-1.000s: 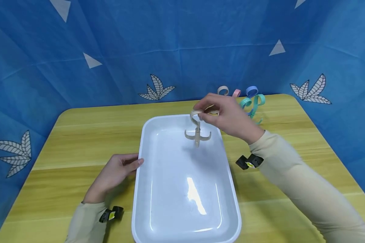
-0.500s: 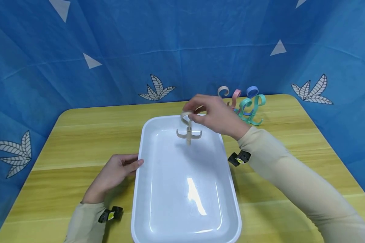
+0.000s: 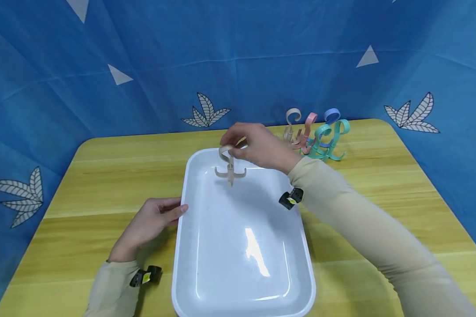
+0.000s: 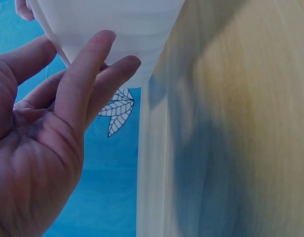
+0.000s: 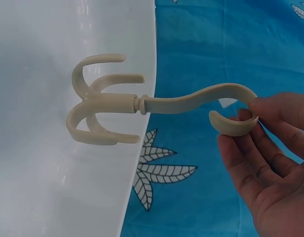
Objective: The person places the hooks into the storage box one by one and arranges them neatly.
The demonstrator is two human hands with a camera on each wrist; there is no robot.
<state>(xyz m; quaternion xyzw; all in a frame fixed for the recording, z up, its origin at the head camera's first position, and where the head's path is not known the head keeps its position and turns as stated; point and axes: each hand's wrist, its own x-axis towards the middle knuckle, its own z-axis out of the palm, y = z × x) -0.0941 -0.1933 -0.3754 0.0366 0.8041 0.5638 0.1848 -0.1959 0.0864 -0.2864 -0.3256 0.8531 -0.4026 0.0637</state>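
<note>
A beige plastic hanging hook [image 3: 230,171], with a curled top and several upturned prongs, hangs prongs-down over the far left part of the white tray [image 3: 230,246]. My right hand [image 3: 258,147] pinches its curled top between thumb and fingers. The right wrist view shows the whole hook [image 5: 112,102], its shank running from the prongs to the curl in my right hand [image 5: 278,163]. At the tray's left rim, my left hand [image 3: 152,222] grips with the thumb over the edge. In the left wrist view, fingers [image 4: 75,89] lie against the tray's outer side [image 4: 127,29].
Behind the tray to the right stand more hooks: a beige one [image 3: 289,134], a pink one [image 3: 308,127], a blue one [image 3: 332,116] and green ones [image 3: 335,141]. They stand on the wooden table [image 3: 361,189]. A blue patterned cloth [image 3: 238,70] hangs behind.
My right hand has carried the beige hook leftward across the far part of the tray, uncovering the standing hooks behind. My left hand stays on the rim.
</note>
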